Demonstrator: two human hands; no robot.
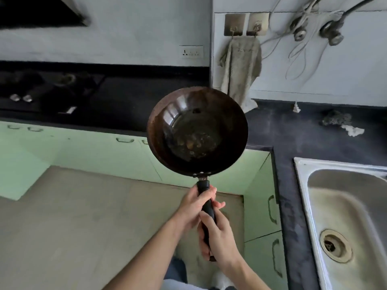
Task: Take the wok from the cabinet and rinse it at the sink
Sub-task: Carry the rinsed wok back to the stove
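Head view: sink at lower right not yet reached, the wok, out of the cabinet and seemingly unrinsed, is held mid-frame above the floor, left hand and right hand both clamped round its handle.

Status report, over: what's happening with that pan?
Left hand and right hand both grip black handle. Dark round metal wok held aloft, not yet over steel sink. Nothing blocking.
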